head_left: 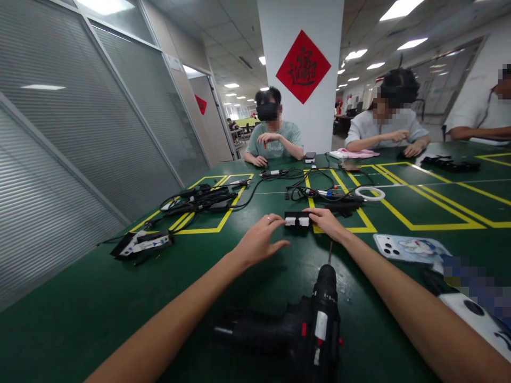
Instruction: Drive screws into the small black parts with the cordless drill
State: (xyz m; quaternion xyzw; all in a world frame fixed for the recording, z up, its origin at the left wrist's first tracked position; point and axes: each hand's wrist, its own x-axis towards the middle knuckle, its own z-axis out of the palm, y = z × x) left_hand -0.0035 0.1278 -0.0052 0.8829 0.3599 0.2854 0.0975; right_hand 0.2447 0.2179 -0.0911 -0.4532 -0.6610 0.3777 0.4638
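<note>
A black block with two white inserts (297, 220) lies on the green table (167, 314), ahead of the wearer and between the two hands. Its long axis runs from left to right across the view, roughly parallel to the far edge of the table; its short ends face the hands, and the side bearing the white inserts faces the wearer.

Left hand (260, 239): open, thumb spread away from the fingers, fingertips at the block's left end; whether they press on it cannot be told. Right hand (326, 222): fingertips on the block's right end, the hand extended from the right; a firm grip cannot be confirmed.

Nearer the wearer, a black power drill (315, 319) lies on its side, its bit (330, 253) pointing away from the wearer, toward the right hand, and its handle extending to the left. Beyond the block lie bundled black cables (199, 198) at left and a white ring (370, 193) at right. A phone (411, 248) lies to the right of the right forearm.
</note>
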